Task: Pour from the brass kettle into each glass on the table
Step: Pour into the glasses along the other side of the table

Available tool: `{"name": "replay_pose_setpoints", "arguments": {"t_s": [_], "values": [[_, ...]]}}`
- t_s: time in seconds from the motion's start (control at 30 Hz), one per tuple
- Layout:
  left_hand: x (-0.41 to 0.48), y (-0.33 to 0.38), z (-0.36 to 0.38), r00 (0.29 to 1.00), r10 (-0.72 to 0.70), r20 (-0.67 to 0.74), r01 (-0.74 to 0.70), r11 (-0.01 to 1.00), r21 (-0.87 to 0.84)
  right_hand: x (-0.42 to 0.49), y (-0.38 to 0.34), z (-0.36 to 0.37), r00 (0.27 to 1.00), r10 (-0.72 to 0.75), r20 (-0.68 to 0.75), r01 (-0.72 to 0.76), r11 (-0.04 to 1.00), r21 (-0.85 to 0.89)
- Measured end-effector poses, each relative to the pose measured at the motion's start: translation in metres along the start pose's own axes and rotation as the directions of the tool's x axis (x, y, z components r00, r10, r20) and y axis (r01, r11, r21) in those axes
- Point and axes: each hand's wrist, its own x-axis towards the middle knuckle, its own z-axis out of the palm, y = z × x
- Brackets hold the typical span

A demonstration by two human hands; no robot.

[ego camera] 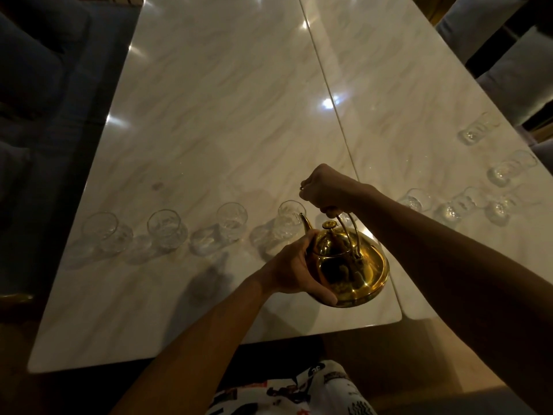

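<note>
Brass kettle [350, 265] is hanging just above the marble table [209, 115], near its front edge, with its spout [305, 223] pointing at the nearest glass [291, 215] of the left row. The right hand [326, 188] is gripping the handle [344, 223] from above, and the left hand [296, 271] is cupping the body, fingers curled round it. Centring the spout over the rim before tipping slowly is likely the safest way.

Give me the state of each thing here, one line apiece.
Kettle: held up, tilted, spout toward a glass.
Lid: on the kettle.
Right hand: grips the kettle's handle.
Left hand: holds the kettle's body below the spout.
Glass by the spout: upright, contents unclear.
Left glasses: upright, untouched.
Right glasses: upright, untouched.
</note>
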Motion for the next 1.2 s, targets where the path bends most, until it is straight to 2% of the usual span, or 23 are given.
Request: {"name": "replay_pose_setpoints", "arguments": {"t_s": [0.73, 0.97, 1.2], "values": [[-0.0060, 0.0076, 0.0034, 0.999, -0.039, 0.007, 0.039, 0.999, -0.027, -0.0053, 0.0001, 0.0026, 1.000, -0.001, -0.011, 0.000, 1.000, -0.027], [-0.0053, 0.0094, 0.0072, 0.997, -0.073, 0.018, 0.074, 0.992, -0.100, -0.0065, -0.0044, -0.0001, 1.000, -0.019, -0.016, 0.016, 0.990, -0.141], [-0.0036, 0.0078, 0.0101, 0.996, -0.081, 0.032, 0.085, 0.982, -0.166, -0.0084, -0.0081, -0.0014, 1.000, 0.009, -0.020, -0.012, 0.989, -0.146]]}}
